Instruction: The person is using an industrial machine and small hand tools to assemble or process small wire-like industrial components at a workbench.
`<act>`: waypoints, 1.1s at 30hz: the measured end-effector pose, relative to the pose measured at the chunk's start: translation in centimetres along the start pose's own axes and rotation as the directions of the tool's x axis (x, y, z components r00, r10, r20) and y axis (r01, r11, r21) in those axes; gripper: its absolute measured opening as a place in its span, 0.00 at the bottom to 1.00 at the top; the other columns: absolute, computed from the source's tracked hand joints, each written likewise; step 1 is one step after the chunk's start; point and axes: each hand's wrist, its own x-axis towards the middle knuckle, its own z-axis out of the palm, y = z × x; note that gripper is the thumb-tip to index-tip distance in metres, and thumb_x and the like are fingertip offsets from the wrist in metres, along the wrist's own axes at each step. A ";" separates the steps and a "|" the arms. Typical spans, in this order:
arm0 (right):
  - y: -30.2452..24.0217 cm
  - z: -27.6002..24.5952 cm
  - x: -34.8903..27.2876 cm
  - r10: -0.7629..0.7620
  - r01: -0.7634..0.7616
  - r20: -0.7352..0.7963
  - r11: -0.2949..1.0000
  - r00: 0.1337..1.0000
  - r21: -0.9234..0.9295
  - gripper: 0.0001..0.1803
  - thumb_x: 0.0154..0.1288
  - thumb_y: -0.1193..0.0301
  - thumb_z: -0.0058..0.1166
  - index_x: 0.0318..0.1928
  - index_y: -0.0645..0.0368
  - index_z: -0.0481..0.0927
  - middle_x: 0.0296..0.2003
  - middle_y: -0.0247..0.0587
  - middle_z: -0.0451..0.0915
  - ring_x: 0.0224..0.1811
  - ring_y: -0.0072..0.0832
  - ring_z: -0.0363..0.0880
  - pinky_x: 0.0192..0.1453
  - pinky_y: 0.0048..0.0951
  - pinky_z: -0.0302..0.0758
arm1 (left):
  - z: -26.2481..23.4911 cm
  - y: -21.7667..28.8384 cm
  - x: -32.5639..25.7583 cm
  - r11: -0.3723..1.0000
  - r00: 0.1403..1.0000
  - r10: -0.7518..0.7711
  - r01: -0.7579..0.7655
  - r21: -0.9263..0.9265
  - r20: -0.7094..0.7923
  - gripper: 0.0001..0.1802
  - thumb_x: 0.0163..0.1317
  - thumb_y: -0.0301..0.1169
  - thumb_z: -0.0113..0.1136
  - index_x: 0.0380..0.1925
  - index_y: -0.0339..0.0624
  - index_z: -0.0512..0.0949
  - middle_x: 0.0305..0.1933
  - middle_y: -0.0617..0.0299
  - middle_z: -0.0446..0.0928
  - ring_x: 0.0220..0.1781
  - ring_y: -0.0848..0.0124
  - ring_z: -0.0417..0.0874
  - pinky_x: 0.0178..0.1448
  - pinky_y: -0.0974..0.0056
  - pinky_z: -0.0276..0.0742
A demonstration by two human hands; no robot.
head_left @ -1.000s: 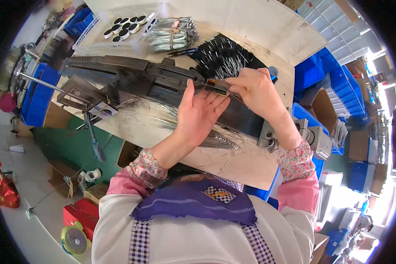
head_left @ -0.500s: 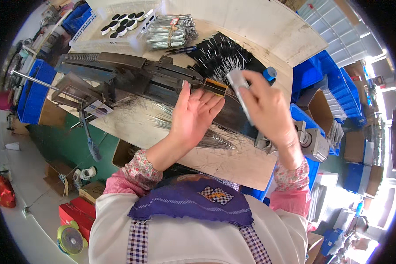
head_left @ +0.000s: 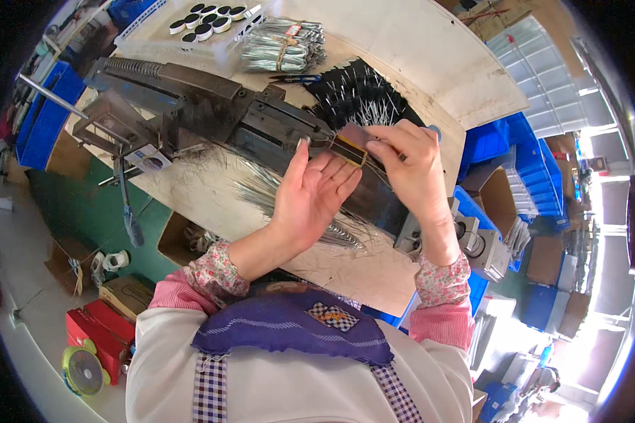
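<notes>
My right hand (head_left: 418,168) pinches a flat, greyish rectangular plate (head_left: 356,132) between thumb and fingers. The plate is at the upper side of a small yellow-edged holder (head_left: 348,151) on the end of a dark metal bench machine (head_left: 271,127). Whether it touches the holder I cannot tell. My left hand (head_left: 305,197) lies palm up with its fingers stretched out, their tips against or just under the holder's near side. Beyond the holder, a pile of black bristles with metal wire stems (head_left: 363,95) rests on the bench.
Tied wire bundles (head_left: 282,49) lie beside a clear plastic basket (head_left: 243,35) of round black-and-white pieces. Loose wires (head_left: 257,194) lie on the wooden bench (head_left: 197,201) near my left wrist. Blue bins (head_left: 536,169) stand at the right, and a clear guard (head_left: 109,123) at the left.
My right hand has moved left with the plate, bringing it from right of the holder to the holder's upper side. My left hand keeps its place there.
</notes>
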 end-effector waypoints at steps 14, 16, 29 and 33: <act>0.6 0.3 -0.1 -0.072 0.078 0.084 0.995 0.994 -0.060 0.06 0.54 0.72 0.59 0.34 0.52 0.83 0.27 0.33 0.78 0.33 0.33 0.77 0.44 0.33 0.66 | 0.3 0.3 0.6 0.995 1.000 -0.010 0.011 0.098 -0.014 0.34 0.72 0.54 0.35 0.56 0.31 0.66 0.58 0.53 0.69 0.65 0.62 0.67 0.73 0.58 0.57; 0.1 -0.5 -0.2 -0.039 0.039 0.000 0.999 0.999 -0.017 0.06 0.54 0.72 0.58 0.35 0.52 0.83 0.28 0.34 0.78 0.33 0.34 0.77 0.43 0.33 0.66 | 0.2 0.5 0.7 0.994 0.999 -0.018 0.022 0.110 -0.037 0.35 0.72 0.55 0.35 0.56 0.29 0.65 0.58 0.50 0.69 0.65 0.59 0.66 0.74 0.56 0.56; -2.8 -1.1 -0.6 0.259 -0.250 0.014 0.916 0.966 0.314 0.09 0.60 0.73 0.55 0.42 0.56 0.79 0.25 0.42 0.77 0.26 0.39 0.78 0.31 0.35 0.71 | 0.2 0.6 0.6 1.000 0.999 -0.007 0.007 0.018 -0.031 0.34 0.71 0.55 0.36 0.48 0.27 0.66 0.55 0.48 0.68 0.64 0.57 0.67 0.75 0.55 0.55; -4.4 -1.4 -1.5 0.076 -0.071 0.040 0.991 0.996 -0.118 0.12 0.64 0.73 0.49 0.47 0.61 0.75 0.25 0.49 0.79 0.25 0.44 0.80 0.28 0.38 0.75 | -0.4 0.8 0.4 0.999 0.997 -0.023 0.021 0.030 0.074 0.31 0.72 0.54 0.35 0.53 0.35 0.70 0.57 0.55 0.72 0.62 0.65 0.69 0.72 0.59 0.58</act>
